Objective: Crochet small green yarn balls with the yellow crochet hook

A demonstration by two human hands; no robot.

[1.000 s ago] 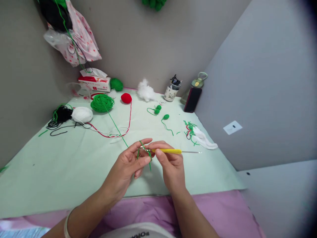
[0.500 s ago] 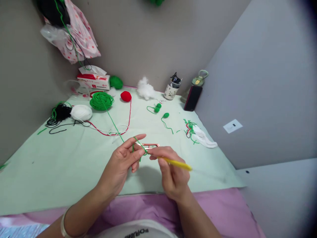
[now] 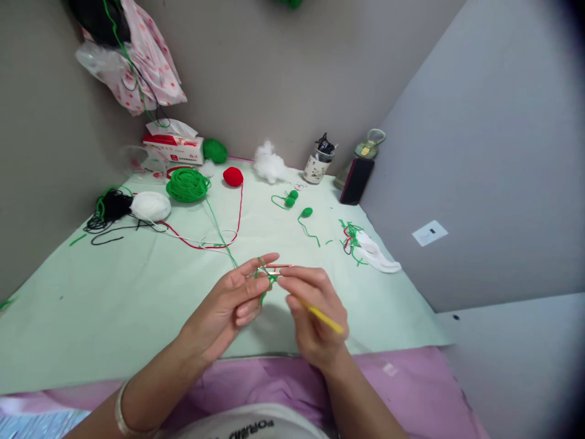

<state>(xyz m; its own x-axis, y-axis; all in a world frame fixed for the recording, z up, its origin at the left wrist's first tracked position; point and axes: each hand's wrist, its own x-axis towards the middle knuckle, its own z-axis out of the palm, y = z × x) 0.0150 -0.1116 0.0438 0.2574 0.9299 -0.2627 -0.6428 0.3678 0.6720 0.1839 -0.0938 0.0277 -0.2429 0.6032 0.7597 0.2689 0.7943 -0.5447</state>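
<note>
My left hand [image 3: 231,305] pinches a loop of green yarn [image 3: 264,281] between thumb and forefinger, and the strand runs back across the table to a green yarn coil [image 3: 187,185]. My right hand [image 3: 313,317] grips a yellow-handled crochet hook [image 3: 322,315], its tip at the green loop and its handle angled down to the right. Both hands hover close together above the near part of the pale green table mat [image 3: 114,292]. A small red-and-white object lies on the mat just behind my fingertips; I cannot make out what it is.
At the back left are a white yarn ball [image 3: 150,206], black yarn [image 3: 112,207], a red ball [image 3: 233,176] with a trailing red strand, and a tissue box [image 3: 173,149]. White stuffing [image 3: 269,163], a jar [image 3: 319,164], a dark phone [image 3: 355,182], small green pieces [image 3: 290,199] and yarn scraps [image 3: 361,244] lie right.
The crochet hook has swung from pointing level to the right to slanting down towards me. My left hand dropped slightly and closed on the green loop.
</note>
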